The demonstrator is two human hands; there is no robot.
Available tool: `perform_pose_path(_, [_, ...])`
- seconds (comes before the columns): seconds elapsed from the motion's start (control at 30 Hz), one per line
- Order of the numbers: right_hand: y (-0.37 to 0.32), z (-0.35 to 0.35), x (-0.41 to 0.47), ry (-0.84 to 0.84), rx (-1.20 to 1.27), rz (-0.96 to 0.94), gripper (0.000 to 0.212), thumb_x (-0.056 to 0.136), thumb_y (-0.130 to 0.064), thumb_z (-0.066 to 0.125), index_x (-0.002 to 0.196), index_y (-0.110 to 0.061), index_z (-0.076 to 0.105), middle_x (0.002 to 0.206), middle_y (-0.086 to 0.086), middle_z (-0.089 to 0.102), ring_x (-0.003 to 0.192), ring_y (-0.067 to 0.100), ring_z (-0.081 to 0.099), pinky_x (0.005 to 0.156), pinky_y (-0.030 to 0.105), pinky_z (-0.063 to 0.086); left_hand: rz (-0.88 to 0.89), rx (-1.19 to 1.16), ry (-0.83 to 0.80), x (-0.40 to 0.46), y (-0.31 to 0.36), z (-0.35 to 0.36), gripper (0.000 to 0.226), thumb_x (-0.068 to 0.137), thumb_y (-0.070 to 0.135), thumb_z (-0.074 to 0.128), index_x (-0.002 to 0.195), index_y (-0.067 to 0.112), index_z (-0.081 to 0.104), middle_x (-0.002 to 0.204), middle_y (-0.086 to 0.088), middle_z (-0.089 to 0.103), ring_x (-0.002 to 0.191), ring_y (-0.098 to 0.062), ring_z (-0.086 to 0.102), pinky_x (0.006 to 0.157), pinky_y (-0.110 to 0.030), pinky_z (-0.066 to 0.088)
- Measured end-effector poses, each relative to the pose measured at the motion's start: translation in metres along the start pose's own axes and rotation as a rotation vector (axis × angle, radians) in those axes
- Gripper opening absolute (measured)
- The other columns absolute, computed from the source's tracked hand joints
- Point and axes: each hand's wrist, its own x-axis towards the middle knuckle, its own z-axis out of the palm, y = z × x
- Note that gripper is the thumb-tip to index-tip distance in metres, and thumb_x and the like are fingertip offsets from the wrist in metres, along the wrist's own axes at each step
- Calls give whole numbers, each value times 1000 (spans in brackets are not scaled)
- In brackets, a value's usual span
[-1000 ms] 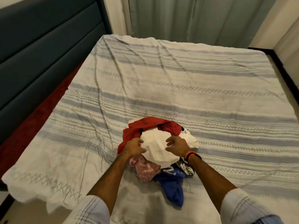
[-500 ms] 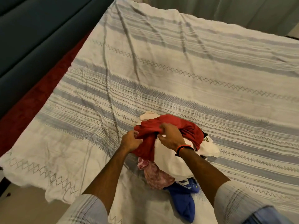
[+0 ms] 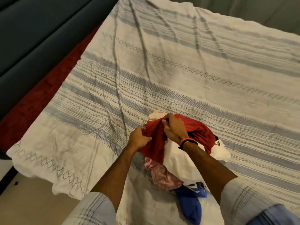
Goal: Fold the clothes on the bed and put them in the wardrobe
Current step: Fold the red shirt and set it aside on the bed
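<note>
A small heap of clothes lies on the near part of the bed (image 3: 178, 70). On top is a red garment (image 3: 199, 132). My left hand (image 3: 138, 138) grips its left edge. My right hand (image 3: 174, 129), with an orange wristband, pinches the same red cloth near the top of the heap. Under it sit a white garment (image 3: 180, 164), a pink patterned piece (image 3: 162, 176) and a blue garment (image 3: 190, 203) at the near end.
The bed carries a cream sheet with grey-blue stripes and creases. A dark teal headboard (image 3: 40, 38) runs along the left, with a red strip (image 3: 37, 98) beside it. Pale floor (image 3: 24, 200) shows at the lower left. A curtain (image 3: 243, 7) hangs beyond the far edge.
Both hands left the white garment, took hold of the red one and gathered it upward. The view has tilted down toward the heap.
</note>
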Motion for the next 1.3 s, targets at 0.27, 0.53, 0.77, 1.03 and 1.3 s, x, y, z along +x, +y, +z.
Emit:
perform_pose_path(0.27, [-11,-68,-45,228,428,-30,2,99,-19,54,99,-18,55,78,-12,57,76,13,53,71,26,37,200,-36,57,-53,58,-4,26,84,24,72,109,17,69,99,0,71,91,-18,66,75,-25,47])
perform_pose_path(0.53, [6,-142,-118,428,594,-33,8,97,-17,56,101,-11,61,90,-3,64,84,14,58,76,26,43,447,-371,50,-143,143,-8,14,84,3,69,95,12,68,90,-5,70,85,-19,64,79,-33,53])
perform_pose_path(0.77, [33,-205,-189,455,573,-98,19,82,-8,71,98,-12,62,79,-7,64,64,-4,57,62,9,42,586,-547,-58,-244,214,13,38,81,-3,71,116,11,67,93,-8,73,78,-20,69,75,-33,58])
perform_pose_path(1.03, [55,-271,-280,463,527,-279,32,73,-6,66,103,-17,60,80,-4,66,57,2,56,62,24,50,604,-633,-113,-354,277,68,37,96,-5,51,129,11,56,110,-3,65,104,-25,64,94,-42,54])
perform_pose_path(1.3, [77,-310,-312,505,533,-295,47,75,-27,85,110,-26,53,86,-5,69,72,8,67,69,23,55,648,-623,-105,-384,307,95,60,95,-9,48,151,9,34,141,-4,54,123,-25,57,96,-38,54])
